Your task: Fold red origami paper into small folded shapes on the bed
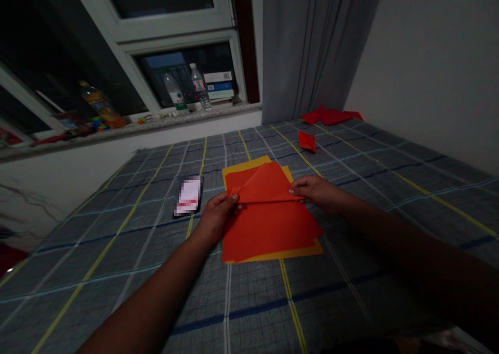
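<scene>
A red sheet of paper folded to a triangle (267,184) is held by its two lower corners, its point facing away from me. My left hand (219,212) pinches the left corner between thumb and fingers. At the right corner, my right hand (315,192) has thumb and fingers closed on the paper. Beneath it lies a stack of red paper (268,232), with yellow-orange sheets (296,252) showing along the edges. The folded paper's long edge runs roughly level between both hands.
A phone with a lit, blurred screen (188,195) lies left on the checked cloth (136,250). Beyond the stack are a small folded red paper piece (306,141) and more red paper (331,116) near the curtain. Plastic bottles (200,86) and boxes (219,87) stand on the windowsill.
</scene>
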Tool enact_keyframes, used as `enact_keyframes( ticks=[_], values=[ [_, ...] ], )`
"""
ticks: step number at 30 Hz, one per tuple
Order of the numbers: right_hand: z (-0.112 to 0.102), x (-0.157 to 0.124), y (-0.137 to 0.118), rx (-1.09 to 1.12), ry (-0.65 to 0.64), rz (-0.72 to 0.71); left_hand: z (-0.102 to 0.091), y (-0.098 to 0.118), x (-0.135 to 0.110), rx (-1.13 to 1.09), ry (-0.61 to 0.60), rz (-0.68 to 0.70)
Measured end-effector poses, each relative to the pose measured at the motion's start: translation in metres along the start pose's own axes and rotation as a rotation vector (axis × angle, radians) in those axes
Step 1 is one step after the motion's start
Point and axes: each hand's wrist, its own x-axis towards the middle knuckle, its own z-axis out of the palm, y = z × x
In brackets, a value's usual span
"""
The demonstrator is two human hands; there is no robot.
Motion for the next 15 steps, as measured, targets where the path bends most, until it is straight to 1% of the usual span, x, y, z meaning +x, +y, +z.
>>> enact_keyframes(
  ticks=[2, 4, 6, 8, 9, 11, 15],
  values=[
    [-0.002, 0.0, -0.001, 0.023, 0.012, 0.005, 0.005, 0.001, -0.002, -0.002, 0.023, 0.075],
    [-0.003, 0.001, -0.002, 0.053, 0.019, 0.007, 0.01, 0.001, -0.004, 0.025, 0.062, 0.199],
    [-0.003, 0.001, -0.002, 0.078, 0.019, 0.001, 0.014, 0.0, -0.005, 0.094, 0.115, 0.322],
    [-0.004, 0.001, -0.003, 0.09, 0.024, -0.014, 0.016, -0.002, -0.006, 0.203, 0.151, 0.407],
    [-0.004, 0.001, -0.003, 0.088, 0.027, -0.024, 0.017, -0.003, -0.006, 0.251, 0.159, 0.428],
    [-0.004, 0.0, -0.004, 0.079, 0.025, -0.046, 0.019, -0.003, -0.006, 0.277, 0.171, 0.42],
    [-0.003, -0.001, -0.006, 0.103, 0.037, -0.112, 0.026, -0.001, -0.01, 0.181, 0.201, 0.369]
  ],
)
